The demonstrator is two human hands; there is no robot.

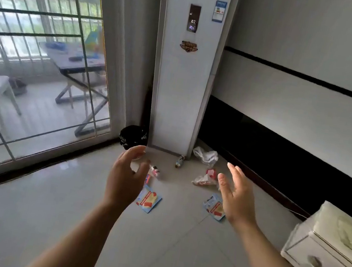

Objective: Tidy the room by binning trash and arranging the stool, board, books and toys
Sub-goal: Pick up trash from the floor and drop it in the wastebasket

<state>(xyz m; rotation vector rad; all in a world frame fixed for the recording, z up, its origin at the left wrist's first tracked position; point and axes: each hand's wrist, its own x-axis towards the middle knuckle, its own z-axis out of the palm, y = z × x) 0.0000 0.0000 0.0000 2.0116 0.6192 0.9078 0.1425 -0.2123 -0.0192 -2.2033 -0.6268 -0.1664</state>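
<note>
Down on the tile floor [161, 248] in front of the tall air conditioner [182, 87] there's trash all over: a blue-and-yellow wrapper [148, 199] just past the left hand [125, 181], a second wrapper [213, 207] by the right hand [237, 198], a small bottle [154, 170], a crumpled packet [204, 179] and a clear plastic bag [206, 155]. Over in the corner, left of the air conditioner, sits the black bin [133, 136]. Both hands hang above the floor, fingers [234, 172] loosely spread, holding nothing.

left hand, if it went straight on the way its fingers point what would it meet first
Most likely the black bin beside the standing air conditioner: the left hand, fingers relaxed, points toward it. How far off the bin lies is unclear from this one view.
</note>
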